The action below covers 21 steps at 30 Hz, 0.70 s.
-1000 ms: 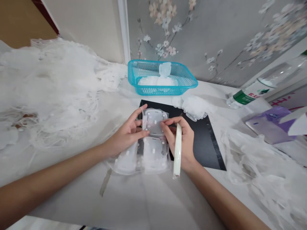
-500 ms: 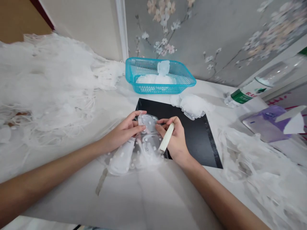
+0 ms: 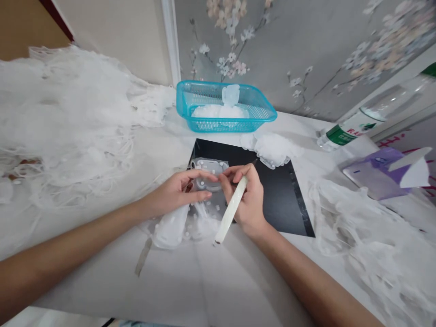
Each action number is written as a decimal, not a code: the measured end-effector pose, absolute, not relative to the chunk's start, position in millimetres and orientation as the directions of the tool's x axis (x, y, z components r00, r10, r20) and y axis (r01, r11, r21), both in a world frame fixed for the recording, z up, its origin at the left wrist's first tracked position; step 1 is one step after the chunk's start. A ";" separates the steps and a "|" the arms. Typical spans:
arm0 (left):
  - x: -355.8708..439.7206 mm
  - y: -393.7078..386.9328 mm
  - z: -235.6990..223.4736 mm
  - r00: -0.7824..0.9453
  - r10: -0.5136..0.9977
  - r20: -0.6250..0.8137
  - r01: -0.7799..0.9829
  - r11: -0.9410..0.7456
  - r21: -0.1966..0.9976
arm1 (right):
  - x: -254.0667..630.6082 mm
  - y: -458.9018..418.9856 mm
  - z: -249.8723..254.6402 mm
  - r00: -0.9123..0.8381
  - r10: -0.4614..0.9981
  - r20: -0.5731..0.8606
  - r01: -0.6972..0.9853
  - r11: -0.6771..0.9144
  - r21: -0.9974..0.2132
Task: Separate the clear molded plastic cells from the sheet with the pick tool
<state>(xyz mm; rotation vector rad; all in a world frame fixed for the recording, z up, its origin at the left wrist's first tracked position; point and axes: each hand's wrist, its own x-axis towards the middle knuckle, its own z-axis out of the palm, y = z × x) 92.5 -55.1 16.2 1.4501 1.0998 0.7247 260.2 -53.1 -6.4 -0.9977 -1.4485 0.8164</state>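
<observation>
Two hands meet over the clear plastic sheet (image 3: pixel 209 164), which spills past the left edge of the black board (image 3: pixel 281 200). The left hand (image 3: pixel 170 193) has thumb and forefinger parted; the right hand (image 3: pixel 248 200), fingertips pressed together, holds a slanting pale stick (image 3: pixel 231 209). Bare board runs to its right edge; the blue basket (image 3: pixel 235 125) stands beyond.

The translucent plastic sheet (image 3: pixel 212 209), white-dotted and rumpled, lay partly over the black mat (image 3: pixel 284 200), its near end spilling off the edge. A slim tool (image 3: pixel 231 211) slanted above it, pale-handled and dark-tipped.
</observation>
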 end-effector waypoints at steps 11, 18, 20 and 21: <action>92.9 -59.4 11.6 0.198 0.979 -0.044 0.316 -0.021 0.949 | 265.7 -53.6 -2.5 0.120 0.965 0.231 -0.011 0.234 -0.972; 88.2 -57.0 14.2 0.253 0.945 -0.209 0.156 0.174 0.972 | 265.3 -57.3 -3.2 0.287 0.889 0.356 0.103 0.340 -0.935; 86.1 -53.8 16.1 0.301 0.927 -0.224 0.102 0.203 0.974 | 265.5 -60.7 2.9 0.203 0.908 0.367 0.120 0.349 -0.930; 84.8 -51.8 17.2 0.326 0.917 -0.231 0.077 0.217 0.973 | 265.6 -62.5 6.4 0.156 0.916 0.370 0.124 0.354 -0.927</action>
